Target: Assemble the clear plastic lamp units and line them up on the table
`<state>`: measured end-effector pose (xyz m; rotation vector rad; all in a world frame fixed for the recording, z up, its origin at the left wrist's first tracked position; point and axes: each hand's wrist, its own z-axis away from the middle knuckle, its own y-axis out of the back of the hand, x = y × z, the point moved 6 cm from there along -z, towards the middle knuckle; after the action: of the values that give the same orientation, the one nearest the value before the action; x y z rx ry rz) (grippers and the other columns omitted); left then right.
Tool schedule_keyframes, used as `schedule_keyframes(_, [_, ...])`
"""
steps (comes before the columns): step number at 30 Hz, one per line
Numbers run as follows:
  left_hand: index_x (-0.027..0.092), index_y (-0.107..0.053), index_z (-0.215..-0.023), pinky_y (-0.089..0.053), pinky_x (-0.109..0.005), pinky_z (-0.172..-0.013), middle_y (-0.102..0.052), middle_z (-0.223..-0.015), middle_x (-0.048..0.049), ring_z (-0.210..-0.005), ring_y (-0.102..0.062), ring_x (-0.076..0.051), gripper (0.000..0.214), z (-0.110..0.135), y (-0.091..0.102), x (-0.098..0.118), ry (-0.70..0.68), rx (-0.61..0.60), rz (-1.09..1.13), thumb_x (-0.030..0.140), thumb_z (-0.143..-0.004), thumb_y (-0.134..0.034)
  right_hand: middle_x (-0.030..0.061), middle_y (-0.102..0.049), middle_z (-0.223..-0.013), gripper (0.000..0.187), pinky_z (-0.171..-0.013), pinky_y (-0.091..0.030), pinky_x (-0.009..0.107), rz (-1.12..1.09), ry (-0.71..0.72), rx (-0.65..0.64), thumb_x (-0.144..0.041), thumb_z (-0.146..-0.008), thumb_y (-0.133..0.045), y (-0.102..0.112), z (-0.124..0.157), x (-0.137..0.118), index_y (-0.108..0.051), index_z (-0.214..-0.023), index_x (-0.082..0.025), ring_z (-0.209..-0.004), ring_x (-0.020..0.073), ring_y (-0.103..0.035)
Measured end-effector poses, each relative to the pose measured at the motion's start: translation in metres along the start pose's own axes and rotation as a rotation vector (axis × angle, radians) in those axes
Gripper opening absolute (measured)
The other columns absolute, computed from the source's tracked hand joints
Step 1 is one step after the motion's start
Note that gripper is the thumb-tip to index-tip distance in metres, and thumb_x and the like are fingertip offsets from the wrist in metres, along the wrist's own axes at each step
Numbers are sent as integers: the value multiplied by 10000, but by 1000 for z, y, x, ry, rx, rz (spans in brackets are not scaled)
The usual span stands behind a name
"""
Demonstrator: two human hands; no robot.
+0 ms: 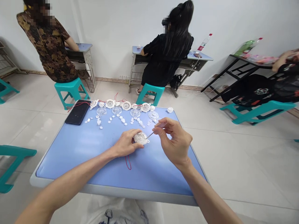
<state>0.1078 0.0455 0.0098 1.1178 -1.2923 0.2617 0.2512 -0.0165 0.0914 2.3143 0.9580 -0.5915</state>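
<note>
My left hand (126, 143) grips a round white plastic housing (141, 138) against the blue table top (70, 155). A loop of red wire (127, 162) hangs from that housing's side and lies on the table. My right hand (174, 140) pinches a thin metal pick (151, 134), whose tip touches or nearly touches the housing. Beyond my hands, several matching white housings (126, 105) stand in a row, linked by red wires. Clear plastic domes (116, 110) and several small white pieces (122, 120) lie scattered in front of them.
A black smartphone (78, 112) lies at the table's far left. Teal plastic stools (70, 90) and low desks (196, 59) stand around the room, with seated co-workers (168, 49) at the desks. A white plastic bag (116, 211) sits below the table's near edge.
</note>
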Motion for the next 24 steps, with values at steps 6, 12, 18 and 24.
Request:
schedule_keyframes(6, [156, -612, -1127, -435, -273, -700, -642, -944, -34, -764, -551, -162, 435, 0, 0, 0, -19, -12, 5, 236, -718, -737, -19, -660, -769, 112, -618, -622, 297, -7, 1, -2, -215, -885, -618, 0, 0, 1, -619, -995, -238, -637, 132, -654])
schedule_keyframes(12, [161, -605, -1131, -438, -268, -680, -641, -938, -30, -749, -544, -156, 430, 0, 0, -1, -19, -22, 11, 244, -727, -724, -19, -662, -756, 81, -618, -618, 295, -9, 17, -14, -197, -887, -609, 0, -2, -3, -632, -953, -238, -618, 127, -648])
schedule_keyframes(18, [169, -605, -1136, -441, -273, -683, -642, -929, -28, -736, -540, -152, 429, 0, 0, 0, -34, -25, -1, 260, -733, -718, -8, -675, -775, 86, -645, -607, 321, -38, -15, -51, -196, -903, -583, 0, -1, 0, -628, -967, -233, -656, 144, -671])
schedule_keyframes(24, [165, -605, -1137, -435, -276, -690, -629, -921, -26, -730, -528, -149, 434, 0, 0, -1, -26, -27, -8, 258, -730, -722, -5, -689, -770, 99, -649, -597, 327, -119, -43, -115, -172, -906, -564, -1, -4, 1, -637, -950, -223, -673, 148, -678])
